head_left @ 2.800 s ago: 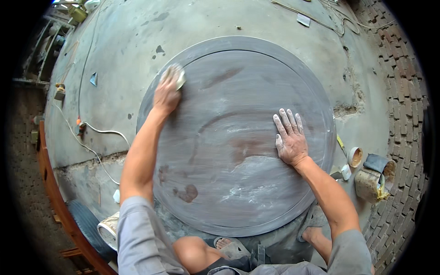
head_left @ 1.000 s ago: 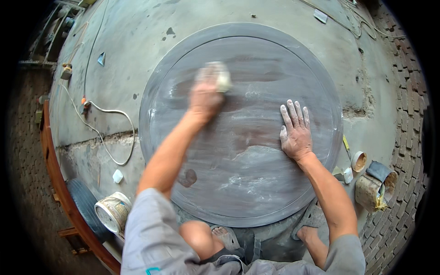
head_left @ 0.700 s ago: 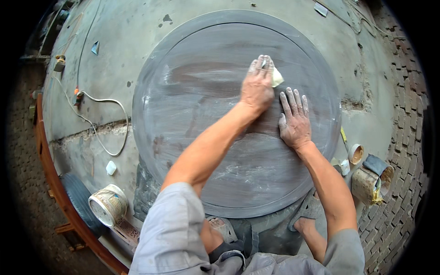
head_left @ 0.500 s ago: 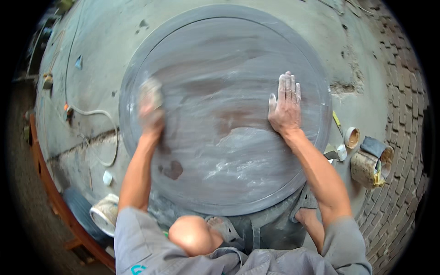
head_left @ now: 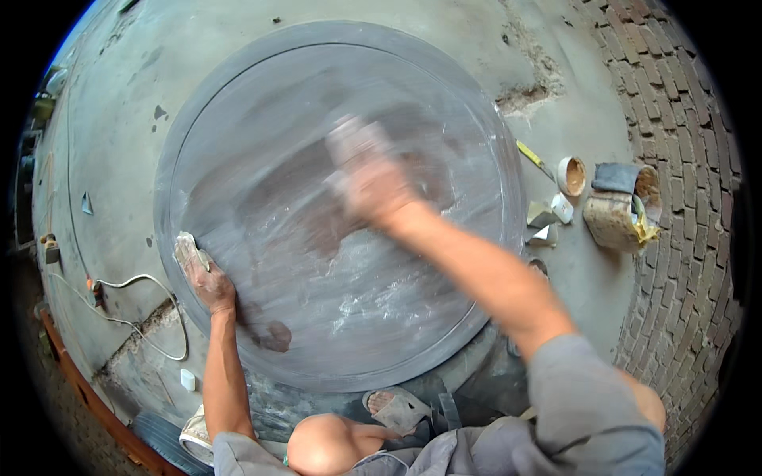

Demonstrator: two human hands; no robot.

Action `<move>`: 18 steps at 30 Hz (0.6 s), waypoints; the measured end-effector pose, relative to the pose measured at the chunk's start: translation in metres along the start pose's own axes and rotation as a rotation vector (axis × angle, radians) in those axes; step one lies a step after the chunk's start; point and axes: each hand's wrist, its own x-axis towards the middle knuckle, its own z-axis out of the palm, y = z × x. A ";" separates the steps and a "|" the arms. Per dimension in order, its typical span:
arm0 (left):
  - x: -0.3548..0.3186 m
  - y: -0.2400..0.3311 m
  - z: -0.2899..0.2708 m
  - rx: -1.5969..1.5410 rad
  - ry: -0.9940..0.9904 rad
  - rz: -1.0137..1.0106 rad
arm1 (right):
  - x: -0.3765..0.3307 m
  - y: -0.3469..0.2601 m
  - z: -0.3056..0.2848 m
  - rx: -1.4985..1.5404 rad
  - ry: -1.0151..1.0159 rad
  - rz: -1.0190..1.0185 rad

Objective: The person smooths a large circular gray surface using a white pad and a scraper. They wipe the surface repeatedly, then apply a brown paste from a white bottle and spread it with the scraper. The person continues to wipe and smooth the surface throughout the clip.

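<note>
here, item one: a small pale sanding pad (head_left: 186, 249), pressed under the fingers of the left hand (head_left: 208, 282) at the disc's left rim. the fingers are curled down over the pad, holding it; the pad pokes out ahead of the fingertips, away from the person, its long axis running roughly along the line of the forearm, so it points up and slightly left in the view.

item two: a large round grey disc (head_left: 341, 202) with a raised rim, lying flat on the concrete floor (head_left: 238, 40). its centre lies to the right of the left hand, across the pad's long axis.

item three: the right hand (head_left: 369, 178), out over the middle of the disc, well apart from the pad and blurred; it looks flat and spread with nothing in it, though the blur leaves that uncertain. the left hand is the nearer to the pad.

beyond the right hand, off the disc: a tape roll (head_left: 571, 175), a dirty tub (head_left: 615, 214). left of the left hand: a pale cable (head_left: 135, 284).
</note>
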 end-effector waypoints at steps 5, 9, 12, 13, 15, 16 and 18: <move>0.003 0.009 0.000 0.018 -0.009 -0.055 | -0.053 0.137 -0.035 -0.301 0.148 0.439; 0.003 0.021 -0.002 0.029 0.004 -0.085 | -0.021 0.038 -0.004 -0.220 0.101 0.324; 0.005 0.016 -0.004 0.033 -0.004 -0.098 | 0.021 -0.068 0.024 -0.122 -0.006 0.093; 0.005 0.015 -0.003 0.019 -0.006 -0.098 | 0.029 -0.091 0.033 -0.023 -0.042 0.013; 0.005 0.012 -0.001 -0.036 0.034 -0.043 | 0.035 -0.099 0.045 0.087 -0.092 -0.170; 0.002 0.010 0.000 -0.033 0.034 -0.035 | 0.033 -0.089 0.052 0.146 -0.094 -0.263; -0.002 0.006 -0.004 -0.020 0.050 -0.035 | 0.019 -0.032 0.024 0.061 -0.012 -0.186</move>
